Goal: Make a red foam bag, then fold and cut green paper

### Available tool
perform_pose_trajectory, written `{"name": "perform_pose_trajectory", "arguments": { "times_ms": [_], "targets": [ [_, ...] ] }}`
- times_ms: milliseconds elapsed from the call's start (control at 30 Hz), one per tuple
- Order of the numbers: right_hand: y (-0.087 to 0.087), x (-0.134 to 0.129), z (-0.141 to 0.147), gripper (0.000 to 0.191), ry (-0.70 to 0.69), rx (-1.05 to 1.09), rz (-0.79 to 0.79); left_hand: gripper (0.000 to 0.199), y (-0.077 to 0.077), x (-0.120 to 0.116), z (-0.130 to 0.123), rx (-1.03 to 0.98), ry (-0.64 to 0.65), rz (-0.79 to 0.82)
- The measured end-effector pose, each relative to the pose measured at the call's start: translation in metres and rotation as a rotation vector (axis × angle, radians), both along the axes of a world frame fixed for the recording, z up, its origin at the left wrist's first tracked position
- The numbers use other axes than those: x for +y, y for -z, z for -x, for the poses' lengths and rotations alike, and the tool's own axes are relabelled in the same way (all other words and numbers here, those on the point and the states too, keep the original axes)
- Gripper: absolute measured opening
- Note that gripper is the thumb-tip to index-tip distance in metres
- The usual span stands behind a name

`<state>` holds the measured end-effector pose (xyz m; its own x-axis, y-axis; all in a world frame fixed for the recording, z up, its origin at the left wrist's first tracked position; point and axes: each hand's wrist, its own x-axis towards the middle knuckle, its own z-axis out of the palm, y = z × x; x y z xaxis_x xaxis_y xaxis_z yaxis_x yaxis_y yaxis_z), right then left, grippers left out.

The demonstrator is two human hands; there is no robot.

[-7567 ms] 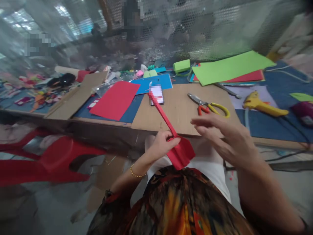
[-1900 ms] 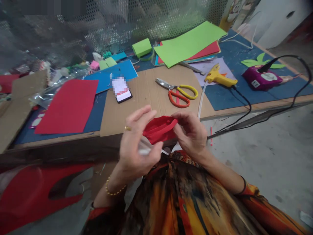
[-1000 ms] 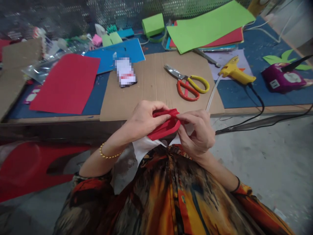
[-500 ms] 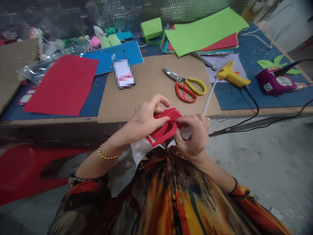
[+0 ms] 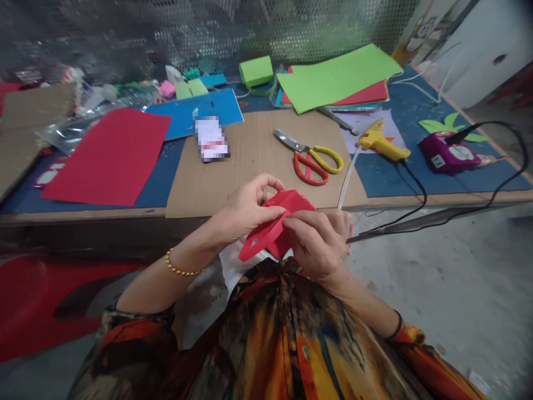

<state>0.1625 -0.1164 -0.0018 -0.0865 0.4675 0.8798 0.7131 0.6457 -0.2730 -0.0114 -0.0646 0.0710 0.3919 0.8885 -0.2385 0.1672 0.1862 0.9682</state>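
Over my lap, just off the table's front edge, both hands hold a small folded red paper piece (image 5: 277, 236) with a strip-like loop. My left hand (image 5: 245, 208) grips its upper left side, the thumb lying across the top and the fingers behind. My right hand (image 5: 318, 239) pinches it from the right; its fingertips cover part of the fold. A thin red strip (image 5: 350, 240) shows beside the right hand. Scissors (image 5: 310, 158) with one red and one yellow handle lie on the cardboard sheet (image 5: 245, 144), beyond my hands.
A yellow glue gun (image 5: 383, 141) with its cord lies at the right, near a purple power box (image 5: 447, 153). Red paper (image 5: 110, 158) and a phone (image 5: 212, 139) lie left. Green sheets (image 5: 339, 78) are stacked at the back. A red stool (image 5: 41, 305) stands below left.
The red paper piece has turned and tilted, its loop now pressed narrower. My right fingers have moved over its middle. The view has shifted, so the table things appear slightly lower.
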Motion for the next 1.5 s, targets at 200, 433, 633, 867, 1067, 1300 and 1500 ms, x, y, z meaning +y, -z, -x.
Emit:
{"name": "perform_pose_trajectory", "arguments": {
  "times_ms": [200,433,633,867,1067,1300,1500],
  "targets": [
    [-0.003,-0.004,-0.006,0.022,0.001,-0.103,0.002,0.034,-0.002,0.0,-0.004,0.027,-0.027,-0.058],
    [-0.006,-0.009,-0.013,0.028,-0.045,-0.142,0.13,0.031,-0.005,-0.002,-0.002,0.107,0.004,-0.055],
    [-0.007,-0.007,-0.012,0.03,-0.075,-0.174,0.118,0.039,0.0,0.0,0.004,-0.004,0.036,0.029],
    [-0.021,0.001,-0.034,0.027,-0.14,-0.212,0.053,0.045,0.007,0.013,0.011,-0.028,0.057,0.048],
    [-0.037,0.066,-0.14,0.028,0.291,-0.222,0.083,0.047,0.004,0.054,0.041,0.169,0.063,-0.077],
    [-0.054,0.135,-0.175,0.031,0.655,-0.584,0.633,0.068,-0.013,0.103,0.045,0.621,0.258,-0.085],
    [-0.069,0.151,-0.155,0.058,0.719,-0.754,0.932,0.065,-0.003,0.112,0.032,0.732,0.408,-0.353]
  ]
}}
